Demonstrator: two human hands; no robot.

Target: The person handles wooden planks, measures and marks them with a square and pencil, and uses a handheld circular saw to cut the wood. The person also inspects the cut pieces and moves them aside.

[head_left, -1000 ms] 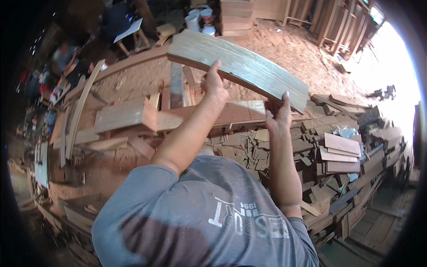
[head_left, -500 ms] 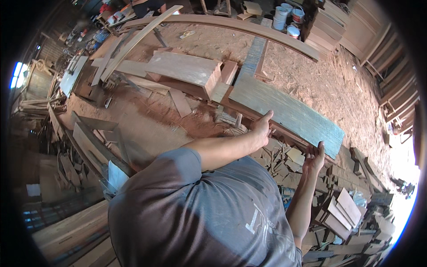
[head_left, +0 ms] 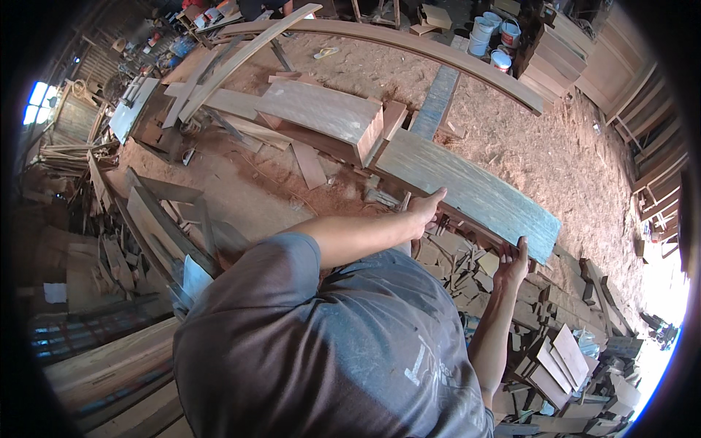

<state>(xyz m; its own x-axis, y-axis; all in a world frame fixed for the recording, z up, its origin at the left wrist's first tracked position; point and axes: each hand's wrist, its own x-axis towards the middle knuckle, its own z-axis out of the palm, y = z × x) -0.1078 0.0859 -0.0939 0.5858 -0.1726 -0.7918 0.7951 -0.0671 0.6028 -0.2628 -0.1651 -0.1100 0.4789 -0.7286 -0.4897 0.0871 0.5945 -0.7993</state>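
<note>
The wide, flat board [head_left: 467, 193] lies out in front of me, its far-left end just beside a box-like wooden piece [head_left: 321, 113]. My left grip [head_left: 423, 210] is closed on the near edge around mid-length, thumb uppermost; my right grip [head_left: 512, 263] holds that edge close to the right end. As I judge it, picking up is done and letting go is not; I cannot tell whether anything beneath bears its weight. The box-like piece looks already joined at top and end. Past the board runs a blue-grey plank [head_left: 437, 102], then a long beam [head_left: 409, 45] and buckets [head_left: 482, 35]; pale boards [head_left: 558, 358] sit stacked to my right.
</note>
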